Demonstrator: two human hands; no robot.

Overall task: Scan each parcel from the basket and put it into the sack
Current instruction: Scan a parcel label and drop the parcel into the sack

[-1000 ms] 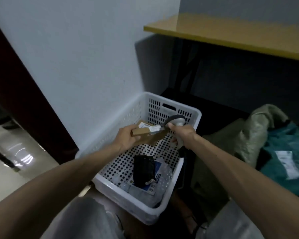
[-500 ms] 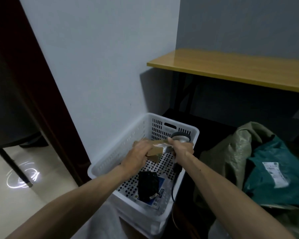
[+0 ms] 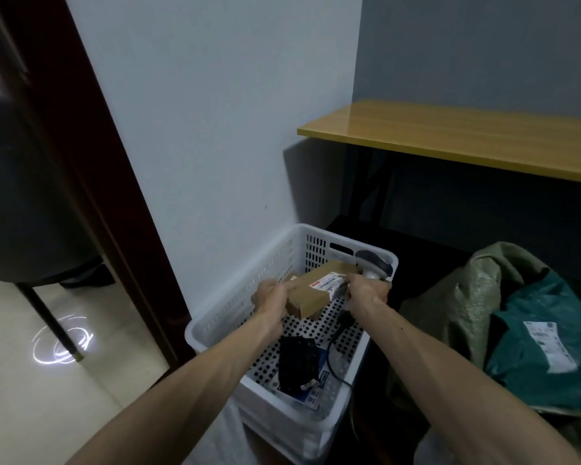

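**Dim, blue-tinted indoor view through a wide lens**

Lit weakly, perhaps from overhead and behind. Brightest on the pale wall (image 3: 215,129) and the glossy floor (image 3: 14,414), with a swirled white glare spot there. Faintly sheened along the yellow table (image 3: 450,139); nearly black beneath it. Softly shadowed on the wall by the table's end. Bowed at the edges, plainly so along the dark door frame (image 3: 81,146). Grainy and slightly soft inside the white basket (image 3: 222,313) and over the sack (image 3: 467,297).
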